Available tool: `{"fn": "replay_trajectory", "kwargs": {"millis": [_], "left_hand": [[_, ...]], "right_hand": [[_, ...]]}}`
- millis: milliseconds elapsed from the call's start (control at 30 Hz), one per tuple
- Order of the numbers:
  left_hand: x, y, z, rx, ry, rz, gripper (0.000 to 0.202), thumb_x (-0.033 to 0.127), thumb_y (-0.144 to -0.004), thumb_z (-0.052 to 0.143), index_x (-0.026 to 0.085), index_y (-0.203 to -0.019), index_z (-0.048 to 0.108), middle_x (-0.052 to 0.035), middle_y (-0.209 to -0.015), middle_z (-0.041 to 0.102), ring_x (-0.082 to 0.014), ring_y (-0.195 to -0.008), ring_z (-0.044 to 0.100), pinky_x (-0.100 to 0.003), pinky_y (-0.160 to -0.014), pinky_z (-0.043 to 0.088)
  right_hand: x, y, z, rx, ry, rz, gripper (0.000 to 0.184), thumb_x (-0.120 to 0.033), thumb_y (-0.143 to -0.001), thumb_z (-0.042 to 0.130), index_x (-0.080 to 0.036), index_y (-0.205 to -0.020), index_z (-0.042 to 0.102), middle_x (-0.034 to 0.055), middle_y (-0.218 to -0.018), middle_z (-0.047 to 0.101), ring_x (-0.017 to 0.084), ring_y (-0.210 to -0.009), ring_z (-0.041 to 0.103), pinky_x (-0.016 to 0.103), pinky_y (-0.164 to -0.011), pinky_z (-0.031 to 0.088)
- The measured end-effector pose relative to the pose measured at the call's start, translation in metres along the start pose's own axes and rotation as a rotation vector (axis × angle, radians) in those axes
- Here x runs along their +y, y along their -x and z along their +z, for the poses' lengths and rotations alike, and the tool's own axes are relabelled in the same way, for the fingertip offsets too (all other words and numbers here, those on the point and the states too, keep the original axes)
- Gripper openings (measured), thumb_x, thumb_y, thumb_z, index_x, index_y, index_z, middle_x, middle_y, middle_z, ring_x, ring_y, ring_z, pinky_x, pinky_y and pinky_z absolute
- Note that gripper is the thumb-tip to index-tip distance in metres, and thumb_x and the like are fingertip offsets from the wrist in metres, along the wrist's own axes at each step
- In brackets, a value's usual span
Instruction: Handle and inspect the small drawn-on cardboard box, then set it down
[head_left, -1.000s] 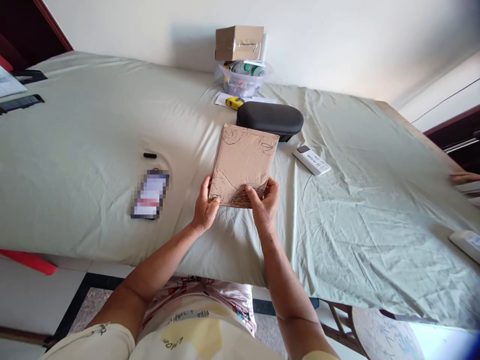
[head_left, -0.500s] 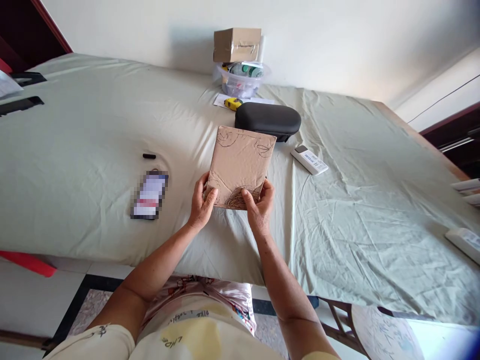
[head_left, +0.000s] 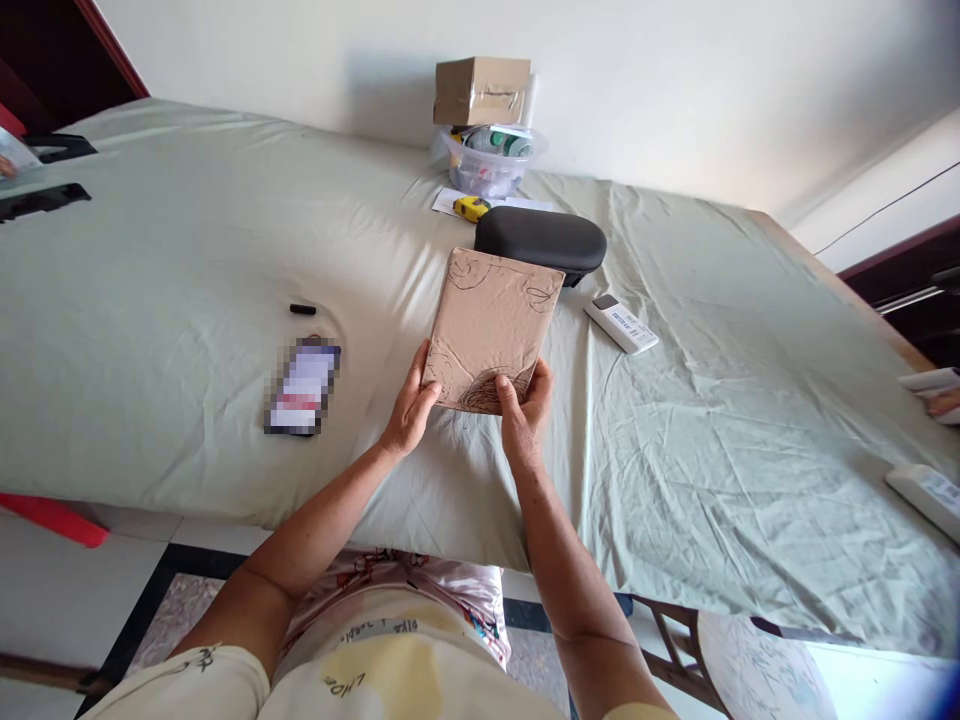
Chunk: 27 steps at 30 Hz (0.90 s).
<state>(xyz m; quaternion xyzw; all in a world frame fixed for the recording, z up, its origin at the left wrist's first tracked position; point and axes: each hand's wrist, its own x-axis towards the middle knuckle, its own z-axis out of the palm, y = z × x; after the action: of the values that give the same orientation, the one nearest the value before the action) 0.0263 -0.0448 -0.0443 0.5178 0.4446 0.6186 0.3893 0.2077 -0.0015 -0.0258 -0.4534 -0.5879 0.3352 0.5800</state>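
Between my hands is a flat brown paper-covered book [head_left: 491, 310], with dark pen scribbles and curved lines at its corners. It is tilted, its far edge in front of a black zip case [head_left: 540, 238] and partly hiding it. My left hand [head_left: 414, 405] grips the near left corner, thumb on the cover and fingers at the side and underneath. At the near right corner my right hand [head_left: 526, 410] is closed the same way, its thumb pressed over the densest scribble. The fingers beneath the book are mostly hidden.
A pale green cloth [head_left: 195, 250] covers the table. To the left lie a blurred phone [head_left: 302, 388] and a small black cap-like piece [head_left: 303, 310]. A white remote-like device [head_left: 622, 325] lies right. Behind are a yellow tape measure [head_left: 471, 208], a plastic tub [head_left: 487, 172] and a cardboard box [head_left: 481, 92].
The book has shifted slightly to the right and turned a little clockwise, both hands moving with it and keeping hold. The whole view has also shifted slightly.
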Motion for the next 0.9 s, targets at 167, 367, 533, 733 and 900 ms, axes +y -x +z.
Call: {"fn": "replay_trajectory", "kwargs": {"millis": [167, 367, 533, 733, 900], "left_hand": [[-0.001, -0.001, 0.001, -0.024, -0.028, 0.051, 0.075, 0.060, -0.109, 0.046, 0.028, -0.174, 0.026, -0.0090, -0.183, 0.029, -0.0262, -0.172, 0.025, -0.044, -0.144, 0.015], [-0.004, 0.001, 0.007, 0.057, -0.105, 0.057, 0.075, 0.066, -0.109, 0.043, 0.027, -0.172, 0.031, -0.0088, -0.179, 0.037, -0.0262, -0.172, 0.024, -0.044, -0.142, 0.023], [-0.005, 0.003, 0.011, 0.094, -0.154, 0.053, 0.078, 0.069, -0.109, 0.039, 0.026, -0.173, 0.029, -0.0113, -0.178, 0.039, -0.0260, -0.168, 0.034, -0.044, -0.141, 0.026], [-0.004, 0.000, 0.009, 0.070, -0.141, 0.052, 0.081, 0.071, -0.107, 0.042, 0.028, -0.174, 0.025, -0.0101, -0.181, 0.033, -0.0247, -0.169, 0.032, -0.041, -0.141, 0.026], [-0.003, -0.004, 0.006, 0.041, -0.046, 0.016, 0.088, 0.073, -0.102, 0.054, 0.031, -0.174, 0.025, -0.0051, -0.183, 0.028, -0.0258, -0.170, 0.029, -0.041, -0.141, 0.025]], "right_hand": [[0.000, 0.003, 0.004, 0.016, 0.064, -0.007, 0.072, -0.058, -0.095, 0.068, -0.026, -0.157, 0.046, 0.0145, -0.159, 0.055, 0.031, -0.149, 0.053, 0.058, -0.127, 0.043], [0.002, 0.003, 0.006, 0.026, 0.049, 0.010, 0.076, -0.061, -0.093, 0.070, -0.026, -0.157, 0.047, 0.0140, -0.161, 0.055, 0.030, -0.150, 0.053, 0.056, -0.128, 0.042], [0.001, -0.011, -0.004, 0.014, -0.084, 0.035, 0.065, -0.071, -0.100, 0.051, -0.023, -0.142, 0.063, 0.0127, -0.145, 0.068, 0.028, -0.136, 0.064, 0.052, -0.119, 0.049], [0.030, -0.037, -0.040, 0.164, 0.381, 0.174, 0.044, -0.046, -0.091, 0.063, -0.018, -0.122, 0.076, 0.0142, -0.124, 0.073, 0.028, -0.115, 0.066, 0.052, -0.108, 0.051], [0.047, -0.034, -0.047, -0.058, 0.852, 0.145, 0.035, -0.026, -0.086, 0.066, -0.024, -0.117, 0.083, 0.0125, -0.123, 0.071, 0.028, -0.113, 0.057, 0.047, -0.104, 0.046]]}}
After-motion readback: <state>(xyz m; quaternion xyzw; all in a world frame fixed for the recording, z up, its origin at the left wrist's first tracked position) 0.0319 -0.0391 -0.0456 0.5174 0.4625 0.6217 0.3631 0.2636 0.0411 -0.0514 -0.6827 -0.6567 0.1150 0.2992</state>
